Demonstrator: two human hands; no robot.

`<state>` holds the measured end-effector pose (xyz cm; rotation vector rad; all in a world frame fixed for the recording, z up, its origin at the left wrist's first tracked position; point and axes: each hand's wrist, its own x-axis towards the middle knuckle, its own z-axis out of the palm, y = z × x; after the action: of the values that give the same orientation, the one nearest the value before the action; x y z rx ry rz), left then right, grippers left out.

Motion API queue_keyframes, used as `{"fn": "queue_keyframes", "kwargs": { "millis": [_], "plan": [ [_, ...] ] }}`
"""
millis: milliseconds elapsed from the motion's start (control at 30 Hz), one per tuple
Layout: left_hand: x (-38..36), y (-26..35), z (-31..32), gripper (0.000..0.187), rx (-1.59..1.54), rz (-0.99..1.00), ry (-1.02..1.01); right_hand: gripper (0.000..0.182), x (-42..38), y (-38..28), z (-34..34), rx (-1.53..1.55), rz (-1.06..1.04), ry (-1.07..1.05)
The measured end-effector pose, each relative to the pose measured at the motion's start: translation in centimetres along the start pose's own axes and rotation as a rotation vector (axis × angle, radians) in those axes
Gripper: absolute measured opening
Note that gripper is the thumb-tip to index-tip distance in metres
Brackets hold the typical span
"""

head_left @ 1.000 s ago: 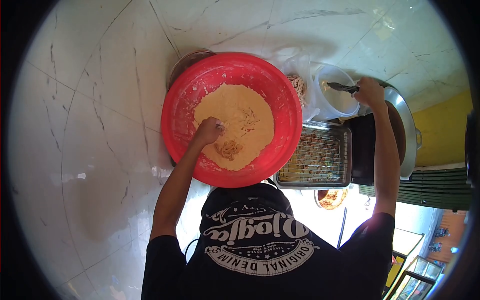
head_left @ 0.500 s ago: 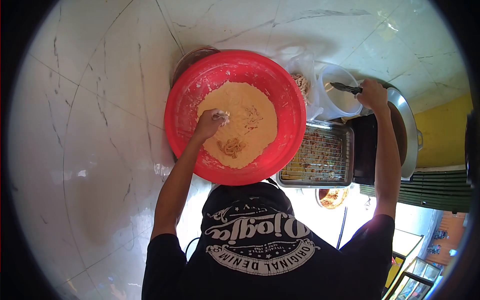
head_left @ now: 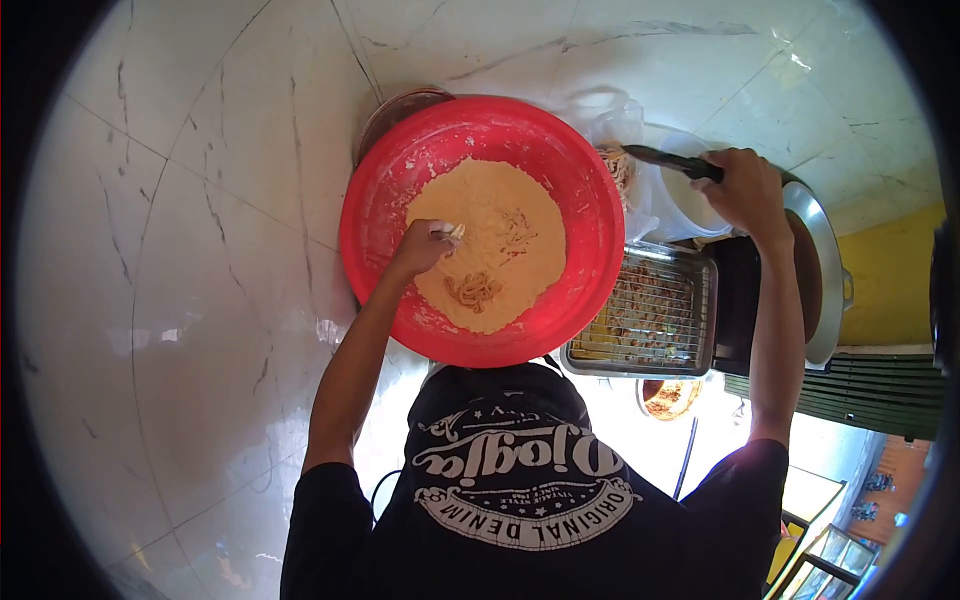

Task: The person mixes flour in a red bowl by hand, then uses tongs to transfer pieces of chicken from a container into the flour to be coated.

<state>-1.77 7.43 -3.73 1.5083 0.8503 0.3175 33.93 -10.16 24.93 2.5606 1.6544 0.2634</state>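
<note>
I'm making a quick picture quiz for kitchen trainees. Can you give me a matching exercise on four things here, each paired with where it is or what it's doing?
Things:
1. left hand
2. right hand
3. red basin
4. wire rack tray

Places or states:
a. holds dark tongs over the white tub
b. right of the basin, beside the black stove
c. fingers in the flour
d. on the marble floor, holding flour

Pairs: 1-c, 2-a, 3-d, 4-b
</note>
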Motion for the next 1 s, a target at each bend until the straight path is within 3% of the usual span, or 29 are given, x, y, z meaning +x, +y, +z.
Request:
{"fn": "queue_keyframes", "kwargs": {
  "millis": [167,300,400,500,567,700,800,900,1000],
  "plan": [
    [-0.1,1.0,0.1,0.009,-0.042,0.07,0.029,0.012,-2.2,-7.1,3.8,0.175,-0.354,-0.076],
    [-0.3,1.4,0.6,0.009,-0.053,0.065,0.056,0.013,-4.2,-12.9,9.4,0.201,-0.481,-0.301],
    [-0.2,1.1,0.4,0.011,-0.046,0.006,0.063,0.013,-5.5,-15.6,11.0,0.175,-0.531,-0.353],
    [-0.1,0.7,-0.1,0.015,-0.027,0.012,0.014,0.014,-5.5,-15.7,11.5,0.173,-0.524,-0.4],
    [-0.1,0.2,-0.2,0.017,0.128,0.182,0.024,0.016,-4.9,-15.1,11.0,0.178,-0.491,-0.409],
    [-0.8,1.3,-0.1,0.015,-0.015,0.172,0.114,0.021,-3.7,-12.9,10.1,0.341,-0.434,-0.357],
    [-0.5,1.6,-0.3,0.016,-0.029,0.14,0.024,0.023,-3.6,-12.4,10.5,0.379,-0.383,-0.319],
    [-0.8,3.2,0.1,0.022,0.12,0.126,-0.046,0.023,-3.6,-12.4,11.3,0.435,-0.363,-0.288],
    [-0.7,4.0,0.7,0.029,0.334,0.195,0.041,0.024,-3.9,-12.3,11.7,0.429,-0.37,-0.257]
  ]
}}
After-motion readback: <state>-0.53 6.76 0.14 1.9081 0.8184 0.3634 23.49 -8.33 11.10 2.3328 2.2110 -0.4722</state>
